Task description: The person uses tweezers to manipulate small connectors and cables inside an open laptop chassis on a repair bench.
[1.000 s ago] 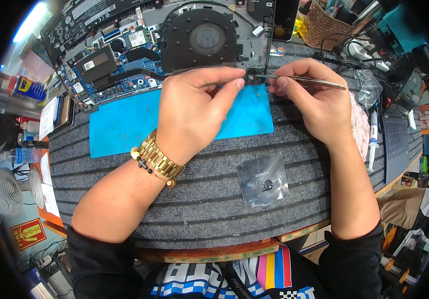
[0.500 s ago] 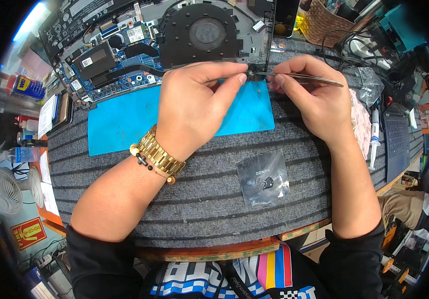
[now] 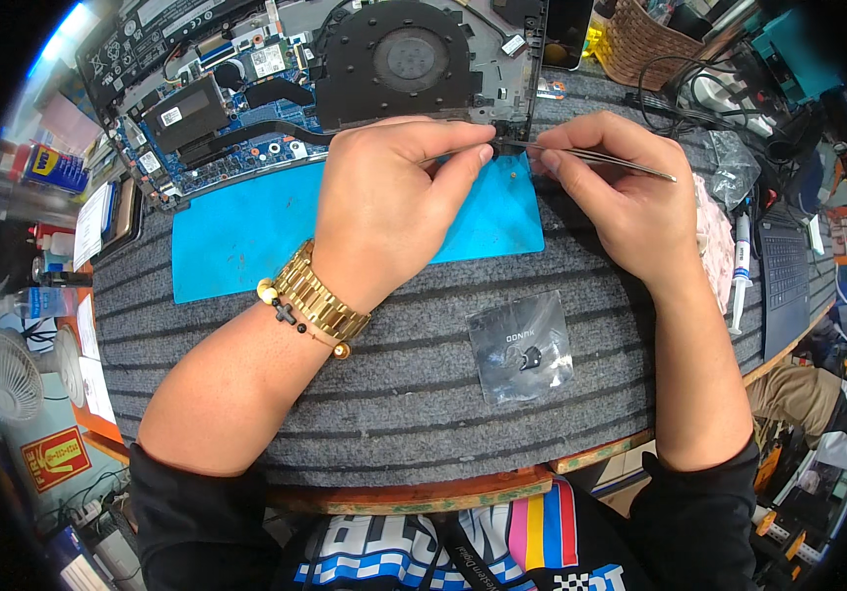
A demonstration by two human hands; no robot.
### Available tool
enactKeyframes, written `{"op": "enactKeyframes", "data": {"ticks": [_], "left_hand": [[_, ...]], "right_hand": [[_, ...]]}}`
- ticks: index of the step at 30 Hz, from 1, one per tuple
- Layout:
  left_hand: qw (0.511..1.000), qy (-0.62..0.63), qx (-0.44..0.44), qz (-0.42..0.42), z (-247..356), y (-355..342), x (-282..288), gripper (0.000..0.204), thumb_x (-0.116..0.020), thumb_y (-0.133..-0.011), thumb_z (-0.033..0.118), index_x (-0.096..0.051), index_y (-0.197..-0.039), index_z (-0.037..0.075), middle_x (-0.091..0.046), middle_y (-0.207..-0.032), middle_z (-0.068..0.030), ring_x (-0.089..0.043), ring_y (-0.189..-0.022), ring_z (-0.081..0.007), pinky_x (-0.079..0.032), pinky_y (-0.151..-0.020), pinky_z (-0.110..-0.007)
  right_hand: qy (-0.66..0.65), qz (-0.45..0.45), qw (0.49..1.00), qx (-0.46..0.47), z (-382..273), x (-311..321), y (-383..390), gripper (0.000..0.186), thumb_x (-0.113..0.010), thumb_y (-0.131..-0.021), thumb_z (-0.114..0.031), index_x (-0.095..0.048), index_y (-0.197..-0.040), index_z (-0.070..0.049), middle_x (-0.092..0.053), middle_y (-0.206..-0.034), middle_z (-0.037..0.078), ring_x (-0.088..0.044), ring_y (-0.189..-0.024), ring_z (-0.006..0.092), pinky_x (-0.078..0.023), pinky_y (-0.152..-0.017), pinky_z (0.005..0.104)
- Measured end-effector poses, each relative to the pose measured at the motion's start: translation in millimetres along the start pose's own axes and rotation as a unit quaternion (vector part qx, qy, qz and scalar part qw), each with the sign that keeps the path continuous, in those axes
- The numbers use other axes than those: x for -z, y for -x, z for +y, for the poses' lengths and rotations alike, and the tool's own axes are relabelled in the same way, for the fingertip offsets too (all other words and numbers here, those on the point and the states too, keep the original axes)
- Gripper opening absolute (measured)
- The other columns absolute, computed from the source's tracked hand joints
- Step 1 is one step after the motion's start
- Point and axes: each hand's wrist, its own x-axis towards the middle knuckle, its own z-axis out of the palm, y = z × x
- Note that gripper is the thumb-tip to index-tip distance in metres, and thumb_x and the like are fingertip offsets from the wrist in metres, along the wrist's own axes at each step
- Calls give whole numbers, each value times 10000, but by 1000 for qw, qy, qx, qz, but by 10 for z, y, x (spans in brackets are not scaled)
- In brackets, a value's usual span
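An opened laptop [image 3: 295, 148] lies at the far side with its circuit board and round fan [image 3: 414, 59] exposed. My right hand [image 3: 630, 197] is closed around metal tweezers [image 3: 630, 164], whose tips point left toward the laptop's near right corner. At that same corner, my left hand [image 3: 384, 187] pinches a thin metal tool between thumb and forefinger; its exact kind is mostly hidden by the fingers. Between the two hands sits a small dark part [image 3: 509, 146], too small to make out. Beneath the left hand spreads a blue mat [image 3: 236, 241].
A clear plastic bag [image 3: 522, 350] with small dark pieces lies on the striped grey cloth [image 3: 404, 414]. On the right are a syringe [image 3: 742, 261], a dark keyboard [image 3: 788, 276] and a crumpled clear bag [image 3: 732, 167]. A wicker basket [image 3: 645, 44] stands at the back right.
The tweezers in my right hand have tilted slightly, their rear end lower. Both hands stay at the laptop's corner with almost no other movement.
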Motion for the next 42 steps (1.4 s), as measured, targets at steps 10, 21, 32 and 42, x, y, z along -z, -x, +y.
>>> {"op": "enactKeyframes", "data": {"ticks": [10, 21, 32, 42], "left_hand": [[1000, -7, -10, -2, -10, 1, 5, 210, -813, -989, 114, -858, -1183, 47, -746, -836, -19, -638, -650, -58, -517, -539, -244], [999, -27, -25, -2, 10, -2, 9, 210, -816, -983, 120, -858, -1174, 42, -766, -841, -38, -657, -646, -64, -526, -540, -245], [999, 22, 17, 21, -15, 21, -12, 199, -818, -994, 134, -852, -1159, 28, -773, -831, -23, -654, -653, -60, -529, -545, -238], [997, 51, 50, 8, 1, 29, -9, 210, -811, -1001, 136, -837, -1158, 0, -777, -837, -16, -667, -697, -49, -543, -565, -230]], "right_hand": [[-52, 18, 998, -27, 28, -9, 9, 98, -776, -966, -14, -772, -1052, 34, -806, -987, 70, -744, -944, 95, -624, -815, 262], [-41, 24, 999, -6, 23, -36, 7, 87, -764, -969, 13, -763, -1050, 43, -794, -953, 49, -718, -904, 73, -614, -781, 251], [39, 13, 998, 51, -52, -63, 6, 74, -752, -958, 35, -752, -1032, 37, -783, -914, 69, -728, -844, 91, -634, -748, 277], [85, 10, 993, 82, -79, -68, -9, 90, -753, -934, 46, -754, -1022, 28, -797, -911, 92, -768, -812, 131, -652, -737, 291]]}}
